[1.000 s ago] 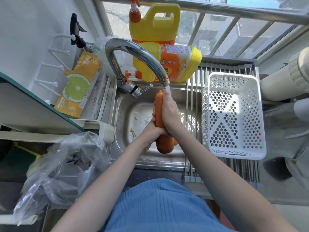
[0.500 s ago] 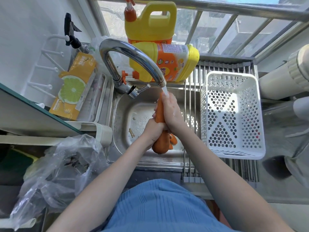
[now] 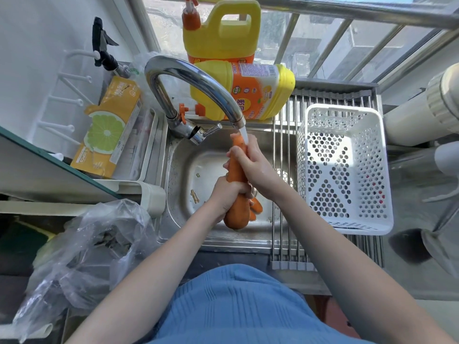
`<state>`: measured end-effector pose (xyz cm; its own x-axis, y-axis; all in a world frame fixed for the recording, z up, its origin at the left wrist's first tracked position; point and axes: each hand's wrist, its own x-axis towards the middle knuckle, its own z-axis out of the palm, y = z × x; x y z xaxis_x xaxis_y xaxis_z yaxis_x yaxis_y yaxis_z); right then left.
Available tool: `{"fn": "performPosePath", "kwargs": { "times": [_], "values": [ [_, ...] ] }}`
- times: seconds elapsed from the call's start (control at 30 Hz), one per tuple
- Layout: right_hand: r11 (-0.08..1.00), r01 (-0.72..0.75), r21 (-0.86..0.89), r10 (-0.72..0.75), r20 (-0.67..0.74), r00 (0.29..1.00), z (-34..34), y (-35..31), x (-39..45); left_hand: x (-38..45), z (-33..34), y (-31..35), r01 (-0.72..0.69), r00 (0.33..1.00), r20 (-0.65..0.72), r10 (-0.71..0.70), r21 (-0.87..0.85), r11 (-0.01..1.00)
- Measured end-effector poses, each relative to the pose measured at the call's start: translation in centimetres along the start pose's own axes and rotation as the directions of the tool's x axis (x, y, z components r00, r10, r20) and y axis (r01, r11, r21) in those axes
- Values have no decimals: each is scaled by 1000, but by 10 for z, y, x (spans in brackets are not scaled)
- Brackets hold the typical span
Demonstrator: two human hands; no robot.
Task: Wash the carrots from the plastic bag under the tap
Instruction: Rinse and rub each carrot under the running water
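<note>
Gripping one carrot (image 3: 235, 170) under the running tap (image 3: 198, 80), the left hand (image 3: 229, 192) holds low, the right hand (image 3: 255, 162) high.

A barred window (image 3: 323, 43) runs across twelve to two o'clock, daylight pouring through it. At ten o'clock stands a white wall (image 3: 37, 45) with a white peg rack (image 3: 64, 100) fixed on it. A glass-edged shelf (image 3: 49, 167) juts in at nine o'clock. Thick white pipes (image 3: 417, 112) (two, close together) cross at three o'clock above a grey countertop (image 3: 409, 219).
</note>
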<state>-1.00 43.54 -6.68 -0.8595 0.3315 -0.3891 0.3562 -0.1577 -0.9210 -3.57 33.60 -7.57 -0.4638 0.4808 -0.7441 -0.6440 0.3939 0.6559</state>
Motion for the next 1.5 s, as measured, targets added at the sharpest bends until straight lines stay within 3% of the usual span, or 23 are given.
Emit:
{"fn": "performPosePath", "kwargs": {
  "times": [0.07, 0.23, 0.3, 0.37, 0.47, 0.57, 0.67, 0.87, 0.97, 1.0, 1.07, 1.2, 1.3, 1.43, 1.5],
  "values": [
    [995, -11, 100, 12, -13, 1000, 2, 1, -1, 2, -2, -4, -3, 1000, 0, 3, 27, 1000],
    [975, -69, 213, 119, -231, 966, 19, -3, 7, -1, 4, -15, -15, 1000, -13, 16, 52, 999],
    [959, -72, 273, 123, -176, 977, 15, -4, 9, 0, 3, -15, -12, 1000, -5, 12, 41, 999],
    [955, -57, 290, 67, -23, 998, 9, -3, 8, 1, -4, -13, -5, 1000, 6, 5, 25, 1000],
    [975, -20, 220, 2, 79, 997, -1, 7, 5, 3, -9, -10, -5, 999, 41, 4, 36, 999],
    [991, -46, 124, 50, -34, 998, 3, 6, 7, 0, -5, -10, -1, 999, 44, -1, 31, 1000],
    [953, -188, 239, 234, -181, 955, 16, -8, 14, 1, -1, -10, -20, 1000, -3, 21, 96, 995],
    [989, 0, 146, -1, 2, 1000, 7, 8, 8, 4, -13, -3, -22, 1000, 16, 21, 84, 996],
    [992, -54, 115, 77, -206, 975, 15, 6, 14, -2, -5, -1, -9, 1000, 26, 7, 76, 997],
    [981, -107, 164, 148, -257, 955, 18, 1, 17, -3, -2, -2, -7, 1000, 21, 5, 71, 997],
    [920, -175, 349, 265, -228, 937, 18, -7, 19, -2, -1, -4, -12, 1000, 18, 11, 64, 998],
    [728, -172, 663, 219, 12, 976, 5, -4, 9, 2, -8, 2, -33, 997, 74, 29, 62, 998],
    [800, -118, 588, 154, -12, 988, 7, 3, 9, 7, -10, 5, -53, 996, 77, 46, 86, 995],
    [938, -53, 343, 128, -199, 972, 14, 3, 13, 11, -11, 7, -54, 996, 71, 47, 93, 994],
    [965, -8, 263, 70, -226, 972, 14, 0, 12, 10, -11, 6, -38, 996, 87, 32, 69, 997]
  ]
}}
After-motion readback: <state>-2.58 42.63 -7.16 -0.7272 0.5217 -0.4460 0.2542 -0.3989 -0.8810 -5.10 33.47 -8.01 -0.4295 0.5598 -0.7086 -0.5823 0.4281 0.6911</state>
